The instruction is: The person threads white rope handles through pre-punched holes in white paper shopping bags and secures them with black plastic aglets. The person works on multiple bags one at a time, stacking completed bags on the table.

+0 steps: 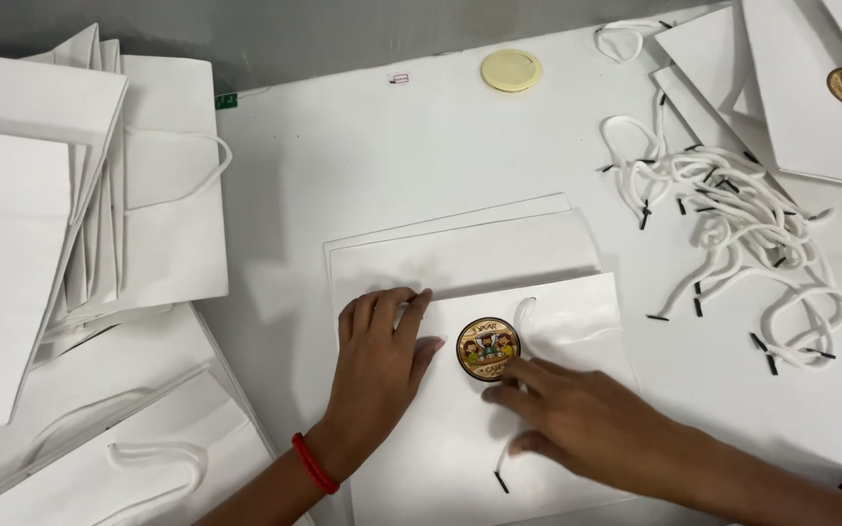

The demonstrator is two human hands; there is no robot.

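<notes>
From the head camera, a flat white paper bag [499, 409] lies at the centre of a smooth white table [392, 166], its folded top edge toward twelve o'clock. The left hand [379, 365] rests flat on the bag's matte paper at nine o'clock of a round gold-rimmed sticker [488, 349], fingers spread and gripping nothing; a red cord bracelet [314, 463] circles its wrist. The right hand [582, 419] lies at five o'clock of the sticker, fingertips touching its edge, fingers loosely extended and closed on nothing. A white rope handle [538, 326] loops just at the sticker's three o'clock. At two o'clock sprawls a tangled pile of white cords [743, 224] with black tips. Stacked paper bags [51, 224] fill nine o'clock. A pale yellow disc [512, 70] sits at twelve.
</notes>
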